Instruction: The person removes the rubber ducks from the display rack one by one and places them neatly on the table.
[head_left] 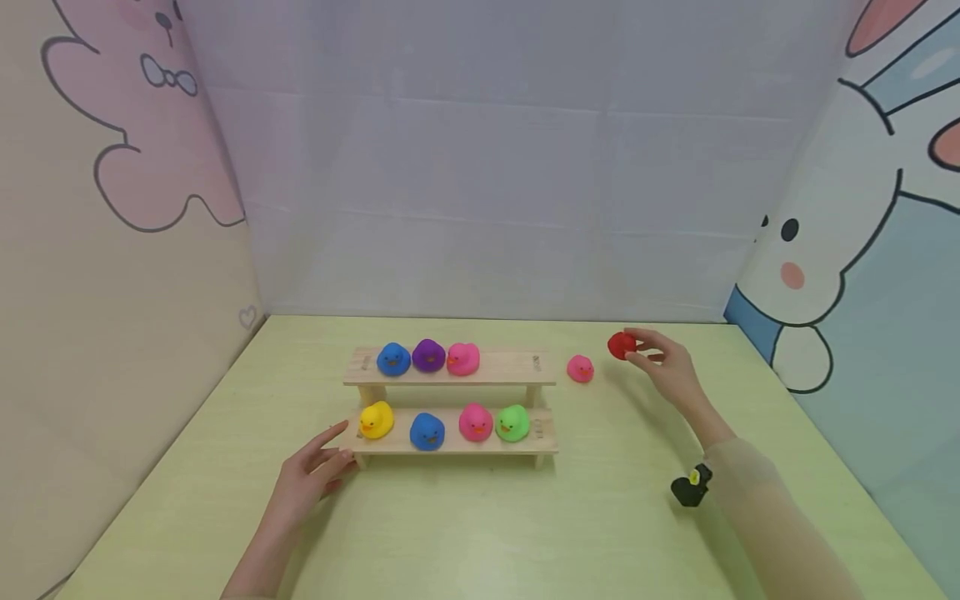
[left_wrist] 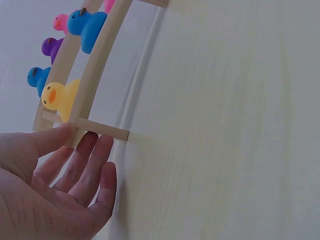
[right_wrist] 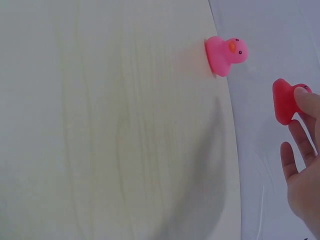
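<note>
A red rubber duck (right_wrist: 284,102) is pinched between the thumb and fingers of my right hand (head_left: 667,365), held above the table to the right of a pink duck (head_left: 581,369). My left hand (left_wrist: 65,185) holds the left end of the two-step wooden stand (left_wrist: 100,70), thumb on one side of the lower board and fingers on the other. The upper step bears a blue duck (head_left: 393,359), a purple duck (head_left: 429,356) and a pink duck (head_left: 463,359). Along the lower step sit yellow (head_left: 377,420), blue, pink and green ducks (head_left: 513,423).
A black duck-like toy (head_left: 690,487) with a yellow spot lies on the table (head_left: 450,533) beside the right sleeve. A pale curtain (head_left: 495,183) hangs behind the table, and walls with cartoon animals flank it.
</note>
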